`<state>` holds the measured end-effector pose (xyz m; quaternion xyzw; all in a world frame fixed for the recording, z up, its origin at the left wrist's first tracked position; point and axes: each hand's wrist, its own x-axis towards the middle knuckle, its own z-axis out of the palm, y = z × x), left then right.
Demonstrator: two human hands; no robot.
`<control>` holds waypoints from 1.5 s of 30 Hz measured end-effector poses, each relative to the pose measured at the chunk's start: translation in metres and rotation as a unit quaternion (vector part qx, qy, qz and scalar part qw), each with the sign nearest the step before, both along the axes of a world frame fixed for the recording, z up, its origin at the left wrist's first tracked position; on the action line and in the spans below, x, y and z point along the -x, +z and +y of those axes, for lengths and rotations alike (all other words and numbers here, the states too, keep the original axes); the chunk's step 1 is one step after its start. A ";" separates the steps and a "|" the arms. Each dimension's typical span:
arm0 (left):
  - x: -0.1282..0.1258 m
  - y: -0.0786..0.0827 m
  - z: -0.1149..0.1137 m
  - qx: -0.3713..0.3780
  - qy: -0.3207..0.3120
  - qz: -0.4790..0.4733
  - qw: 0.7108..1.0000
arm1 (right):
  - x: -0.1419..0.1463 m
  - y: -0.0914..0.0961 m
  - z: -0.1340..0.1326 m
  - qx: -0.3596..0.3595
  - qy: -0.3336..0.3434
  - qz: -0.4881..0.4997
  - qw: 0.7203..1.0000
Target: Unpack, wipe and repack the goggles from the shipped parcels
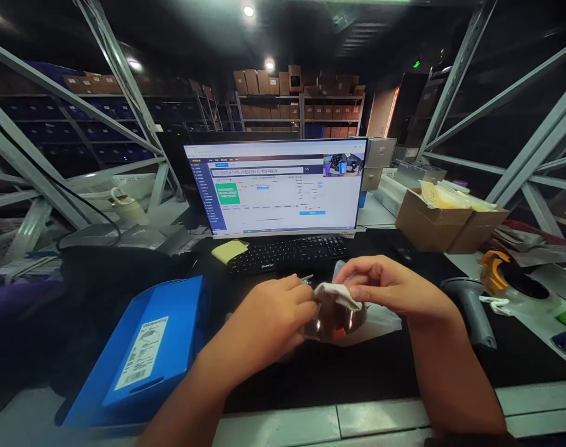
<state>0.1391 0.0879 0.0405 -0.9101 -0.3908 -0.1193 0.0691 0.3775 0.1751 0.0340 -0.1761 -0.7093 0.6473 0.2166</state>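
Observation:
Both my hands meet over the black desk mat [357, 372] in front of the keyboard [287, 253]. My left hand [269, 320] is closed, pinching the edge of a small shiny translucent plastic bag [336, 320] with a dark item inside. My right hand [385, 285] grips the same bag from the right, fingers curled over a white label or paper at its top. A small metallic bit shows near my left fingertips; I cannot make out what it is.
A lit monitor [276, 186] stands behind the keyboard. A blue box [143, 354] with a white label lies at left. A grey barcode scanner [471, 304], an orange tape dispenser [494, 270] and open cardboard boxes [432, 220] sit at right. Shelving racks surround the desk.

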 end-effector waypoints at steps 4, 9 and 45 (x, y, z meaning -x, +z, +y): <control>-0.002 0.001 0.002 -0.008 0.027 0.015 0.999 | 0.006 -0.002 0.001 -0.043 -0.104 0.011 0.994; 0.001 0.001 0.005 0.000 0.042 0.014 0.999 | 0.003 -0.006 0.014 -0.119 -0.282 0.109 0.946; -0.003 -0.011 0.009 -0.077 -0.040 0.017 0.996 | -0.012 -0.008 0.031 -0.101 0.026 -0.023 0.994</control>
